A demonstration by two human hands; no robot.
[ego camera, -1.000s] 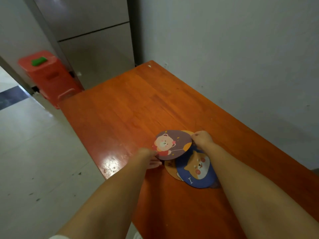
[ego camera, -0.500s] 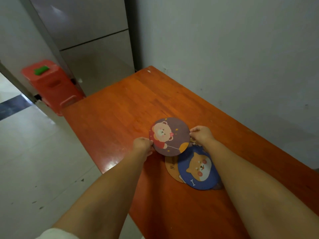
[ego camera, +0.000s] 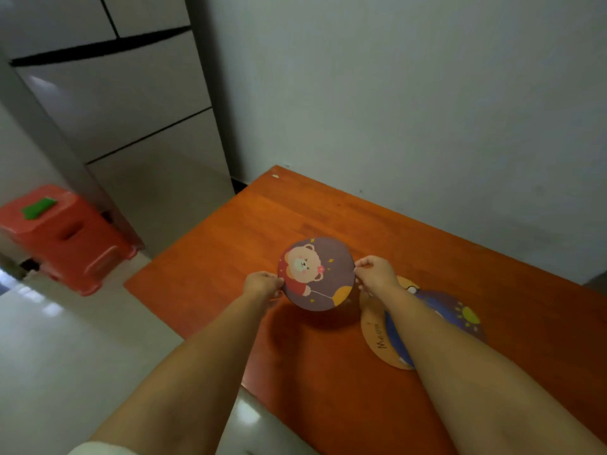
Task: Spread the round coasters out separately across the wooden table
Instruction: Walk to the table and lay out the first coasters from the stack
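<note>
A round purple coaster with a bear [ego camera: 317, 274] is held up above the wooden table [ego camera: 249, 231], tilted toward me. My left hand [ego camera: 262, 284] pinches its left edge and my right hand [ego camera: 374, 274] pinches its right edge. Its shadow falls on the wood just below. To the right lies a pile of overlapping coasters: an orange one with lettering [ego camera: 374, 333], a blue one [ego camera: 394, 336] on top of it, and a dark purple one with a sun [ego camera: 466, 318] underneath. My right forearm hides much of the pile.
A white wall runs along the table's far right side. A grey fridge [ego camera: 108, 93] stands at the back left. A red plastic stool [ego camera: 62, 234] with a green object on it stands on the pale floor beyond the table's left edge.
The bear coaster has been lifted off the pile and carried up and away from it, held at both edges. The view has tilted up, showing more wall and fridge.
</note>
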